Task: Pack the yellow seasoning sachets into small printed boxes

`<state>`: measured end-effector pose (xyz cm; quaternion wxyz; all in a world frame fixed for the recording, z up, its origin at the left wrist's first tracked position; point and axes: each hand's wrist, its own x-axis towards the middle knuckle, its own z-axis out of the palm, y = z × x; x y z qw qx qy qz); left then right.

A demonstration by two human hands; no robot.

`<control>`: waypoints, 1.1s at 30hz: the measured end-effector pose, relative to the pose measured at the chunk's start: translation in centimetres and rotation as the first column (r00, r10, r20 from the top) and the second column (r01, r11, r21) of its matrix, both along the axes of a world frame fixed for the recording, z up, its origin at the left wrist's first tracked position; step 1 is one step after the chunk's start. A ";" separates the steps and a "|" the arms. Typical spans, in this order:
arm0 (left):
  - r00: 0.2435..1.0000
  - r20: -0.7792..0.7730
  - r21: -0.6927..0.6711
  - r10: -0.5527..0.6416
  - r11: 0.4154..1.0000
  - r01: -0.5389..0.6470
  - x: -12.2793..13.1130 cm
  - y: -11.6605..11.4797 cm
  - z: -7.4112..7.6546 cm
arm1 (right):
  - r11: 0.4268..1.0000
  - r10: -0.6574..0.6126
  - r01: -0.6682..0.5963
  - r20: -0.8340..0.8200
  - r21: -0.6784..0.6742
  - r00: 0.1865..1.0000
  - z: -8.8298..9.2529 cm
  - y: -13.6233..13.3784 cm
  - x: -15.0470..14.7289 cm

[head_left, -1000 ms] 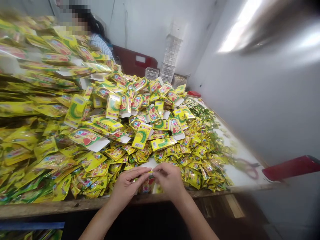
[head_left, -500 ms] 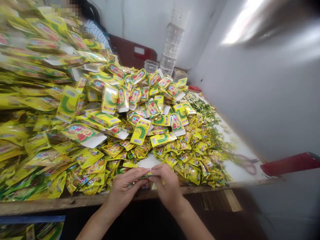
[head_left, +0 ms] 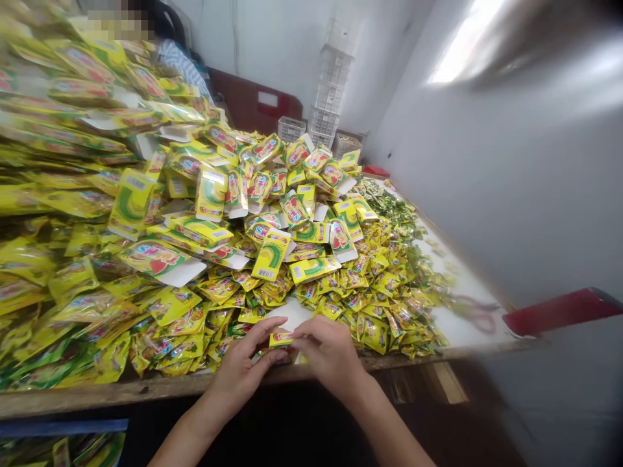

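Observation:
Near the table's front edge, my left hand (head_left: 242, 364) is closed round a small yellow carton (head_left: 281, 339), its thumb below and fingers above. One end panel of the carton faces me; the rest is mostly hidden by my fingers. My right hand (head_left: 333, 353) has its fingertips pressed together at the carton's right end. Just beyond my hands lie loose shiny yellow sachets (head_left: 182, 308) and a heap of yellow-green printed cartons (head_left: 271, 254), several with white flaps sticking out. A patch of white tabletop (head_left: 293, 312) shows behind the held carton.
Sachets and cartons rise high on the left. Scissors with red handles (head_left: 474, 314) lie on the right, near a dark red bar-shaped object (head_left: 559, 312) at the table corner. White crates (head_left: 333, 81) stand stacked at the back. A person in a striped sleeve (head_left: 180, 65) is at the far left.
The carton's end panel has turned into view between my hands. My left fingers have spread wider round it, and my right hand has shifted slightly to the right.

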<state>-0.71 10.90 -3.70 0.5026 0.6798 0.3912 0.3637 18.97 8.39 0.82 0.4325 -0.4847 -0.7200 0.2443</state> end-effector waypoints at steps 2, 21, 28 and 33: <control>1.000 0.013 -0.040 0.003 0.999 -0.003 0.1 0.0 0.0 | 1.000 0.001 -0.002 0.043 0.027 0.999 0.2 0.4 0.1; 0.998 -0.025 0.003 0.054 0.999 -0.054 0.7 0.0 1.6 | 0.997 -0.006 -0.014 0.247 0.077 0.969 0.7 1.8 -0.4; 0.992 0.095 -0.007 0.081 0.997 -0.081 0.3 0.0 1.3 | 0.983 -0.103 0.095 -0.045 -0.159 0.994 1.0 1.9 -1.1; 0.986 0.104 -0.005 0.132 0.991 -0.133 -0.2 0.2 1.4 | 0.965 -0.236 0.245 -0.098 0.094 0.967 -1.4 0.5 -2.9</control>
